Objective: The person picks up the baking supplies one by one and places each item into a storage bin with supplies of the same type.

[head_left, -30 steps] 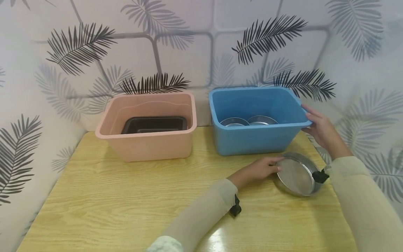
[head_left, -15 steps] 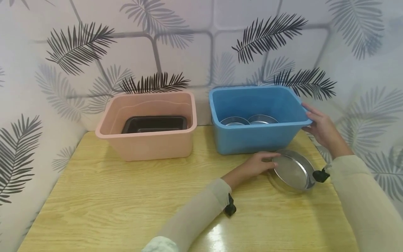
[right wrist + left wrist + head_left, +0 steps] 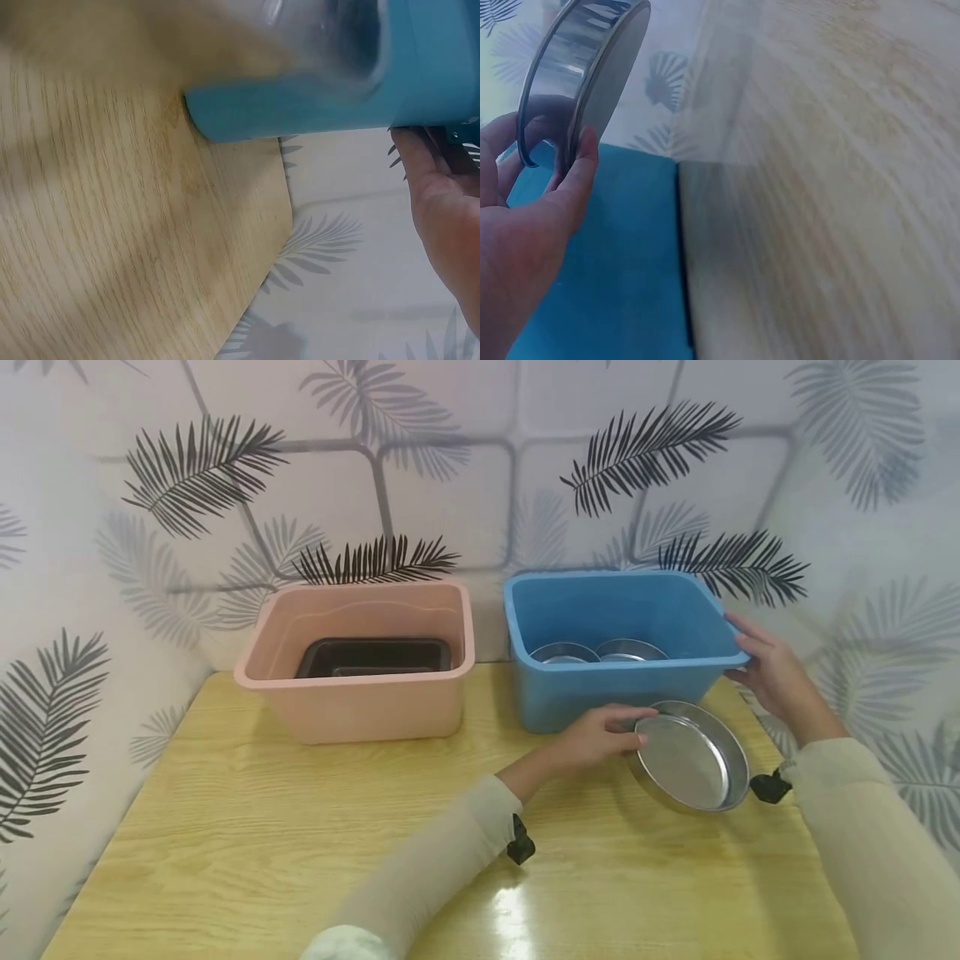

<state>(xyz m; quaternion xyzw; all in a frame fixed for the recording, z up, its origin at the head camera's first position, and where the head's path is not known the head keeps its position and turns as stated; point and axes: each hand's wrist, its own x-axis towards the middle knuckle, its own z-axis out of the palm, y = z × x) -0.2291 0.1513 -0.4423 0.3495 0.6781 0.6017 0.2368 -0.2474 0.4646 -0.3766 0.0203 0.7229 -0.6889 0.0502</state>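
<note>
My left hand (image 3: 585, 743) pinches the left rim of a round silver cake pan (image 3: 686, 764). In the left wrist view the thumb lies on one side of the pan's wall (image 3: 562, 64) and the fingers on the other. The pan hangs tilted above the table, in front of the blue tub (image 3: 592, 697). At the tub's right end my right hand (image 3: 776, 677) holds the rim; its fingertips are partly hidden under the edge in the right wrist view. Inside the blue tub lie two more round metal pans, one left (image 3: 564, 652) and one right (image 3: 632, 649).
A pink tub (image 3: 375, 714) stands to the left, with a black rectangular baking pan (image 3: 375, 656) inside. Both tubs sit at the back of the wooden table (image 3: 262, 843), close to a leaf-patterned backdrop (image 3: 450, 502).
The left hand has moved left and slightly back with the round cake pan, which is now raised and more tilted. The right hand stays on the blue tub's rim.
</note>
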